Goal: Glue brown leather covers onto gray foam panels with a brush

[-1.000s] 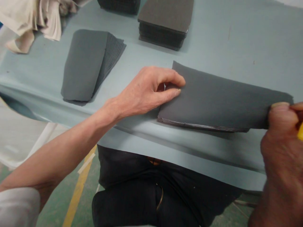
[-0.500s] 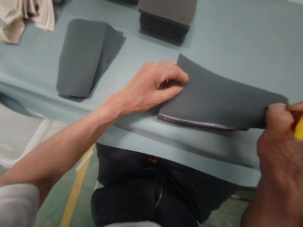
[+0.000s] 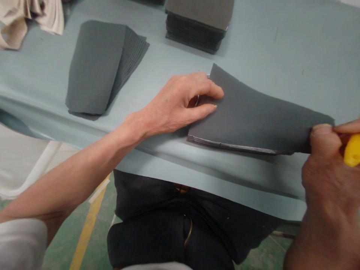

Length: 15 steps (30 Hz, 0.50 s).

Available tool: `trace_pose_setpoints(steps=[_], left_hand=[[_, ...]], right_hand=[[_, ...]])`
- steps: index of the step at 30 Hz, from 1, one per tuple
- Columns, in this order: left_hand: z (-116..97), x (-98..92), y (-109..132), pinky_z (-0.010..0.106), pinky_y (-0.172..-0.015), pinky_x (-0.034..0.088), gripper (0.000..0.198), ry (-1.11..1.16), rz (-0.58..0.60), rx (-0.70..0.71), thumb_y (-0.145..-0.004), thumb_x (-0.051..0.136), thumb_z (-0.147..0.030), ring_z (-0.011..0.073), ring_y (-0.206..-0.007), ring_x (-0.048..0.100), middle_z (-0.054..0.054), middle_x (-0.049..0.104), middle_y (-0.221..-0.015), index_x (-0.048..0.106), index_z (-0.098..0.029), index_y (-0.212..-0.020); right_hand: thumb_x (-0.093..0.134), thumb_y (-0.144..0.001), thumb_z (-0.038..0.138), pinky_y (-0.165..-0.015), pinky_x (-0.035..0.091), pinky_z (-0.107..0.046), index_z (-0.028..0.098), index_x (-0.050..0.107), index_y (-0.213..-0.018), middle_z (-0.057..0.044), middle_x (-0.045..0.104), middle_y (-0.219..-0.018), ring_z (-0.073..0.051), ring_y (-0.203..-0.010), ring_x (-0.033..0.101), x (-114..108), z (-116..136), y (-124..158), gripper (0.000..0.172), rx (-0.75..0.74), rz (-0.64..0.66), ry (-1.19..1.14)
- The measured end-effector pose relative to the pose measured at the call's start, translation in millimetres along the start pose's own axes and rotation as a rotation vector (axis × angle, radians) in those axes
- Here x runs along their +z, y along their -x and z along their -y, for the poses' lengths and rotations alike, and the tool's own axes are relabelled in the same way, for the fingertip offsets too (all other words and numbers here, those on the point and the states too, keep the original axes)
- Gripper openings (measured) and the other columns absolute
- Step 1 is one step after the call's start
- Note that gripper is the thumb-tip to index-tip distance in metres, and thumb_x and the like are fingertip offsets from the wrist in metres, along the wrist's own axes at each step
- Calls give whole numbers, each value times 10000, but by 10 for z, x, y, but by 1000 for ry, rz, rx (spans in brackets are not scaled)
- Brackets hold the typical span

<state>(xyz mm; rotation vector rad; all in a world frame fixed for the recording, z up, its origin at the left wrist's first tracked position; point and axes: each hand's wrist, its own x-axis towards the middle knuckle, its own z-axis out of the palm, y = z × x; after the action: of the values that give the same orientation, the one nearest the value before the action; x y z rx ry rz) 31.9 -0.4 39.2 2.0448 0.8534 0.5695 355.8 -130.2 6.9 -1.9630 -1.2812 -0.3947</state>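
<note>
The left hand [image 3: 185,105] rests thumb and finger on the sheet [image 3: 261,116] atop a stack [image 3: 222,144]; whether it grips, I can't tell. To its right, the right hand [image 3: 327,165] pinches the sheet's end. Lifting seems the step, calling for steady left pressure.

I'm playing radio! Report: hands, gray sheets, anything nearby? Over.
Left hand on left end of top gray sheet. Right hand pinching its right end. Stacked layers beneath. Yellow object at right hand, partly cropped.
</note>
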Motion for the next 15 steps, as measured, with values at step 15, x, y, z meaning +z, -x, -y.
trace_pose_setpoints(steps=[15], left_hand=[[114,30,-7,352,-801,552,305,-129,-20,189,-1035,654,-356,224,-943,705,93,763,-1104,790,-233,-1278]], right_hand=[[703,-642,382,-600,359,-395,248,588,-718,-4,529,-651,-138,-541,476,73,-22,1,192,-101,-28,-307]])
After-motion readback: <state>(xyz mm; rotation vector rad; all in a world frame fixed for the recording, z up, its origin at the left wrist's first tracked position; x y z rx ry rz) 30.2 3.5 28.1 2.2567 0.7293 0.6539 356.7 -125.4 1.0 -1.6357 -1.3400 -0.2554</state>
